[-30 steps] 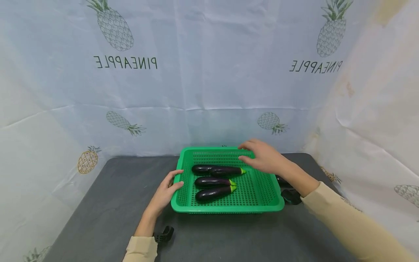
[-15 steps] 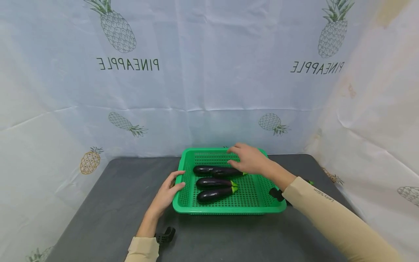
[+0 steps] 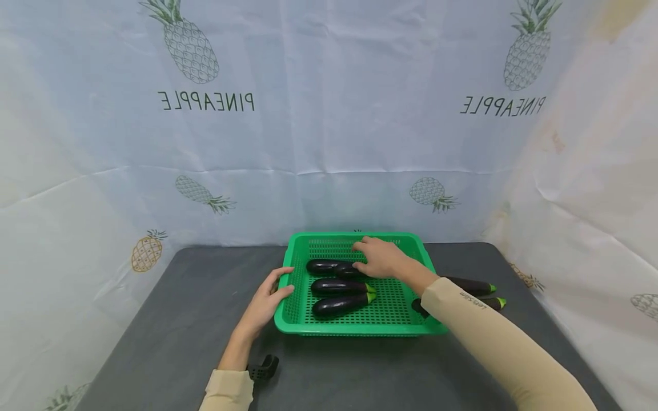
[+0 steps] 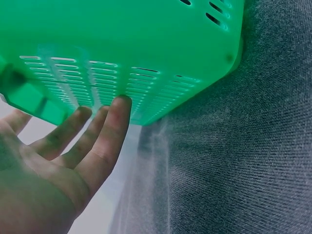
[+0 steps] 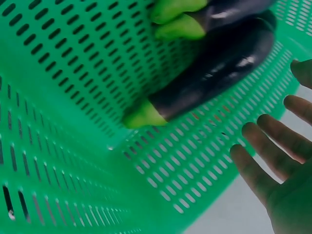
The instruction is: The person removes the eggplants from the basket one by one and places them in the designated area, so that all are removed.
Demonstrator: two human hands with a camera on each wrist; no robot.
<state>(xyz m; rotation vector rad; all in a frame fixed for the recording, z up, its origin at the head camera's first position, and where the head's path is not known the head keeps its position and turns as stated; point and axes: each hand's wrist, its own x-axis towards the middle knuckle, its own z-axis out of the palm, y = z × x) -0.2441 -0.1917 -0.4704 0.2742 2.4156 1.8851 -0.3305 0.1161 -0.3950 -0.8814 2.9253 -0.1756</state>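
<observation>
A green perforated plastic basket [image 3: 354, 329] holds several dark purple eggplants with green stem ends. Two lie in line along the back, the right one [image 3: 345, 270] partly hidden by my right hand. Nearer are a middle eggplant [image 3: 336, 286] and a front eggplant [image 3: 339, 306]. My left hand [image 3: 262, 305] rests at the basket's left rim, thumb and index apart; in the left wrist view its fingers [image 4: 109, 141] extend along the outer wall. My right hand [image 3: 380, 260] hovers over the back right eggplant, fingers spread and holding nothing; the right wrist view shows it beside that eggplant [image 5: 209, 73].
Two more eggplants lie on the dark grey table [image 3: 205, 319] right of the basket, a rear one [image 3: 469, 285] and a nearer one [image 3: 493, 303], partly behind my right forearm. Pineapple-printed white cloth [image 3: 329, 142] hangs behind and at both sides.
My right hand has moved left and down into the basket area, toward the back right eggplant. Its forearm shift uncovers the eggplants outside on the right. The left hand stays at the rim.
</observation>
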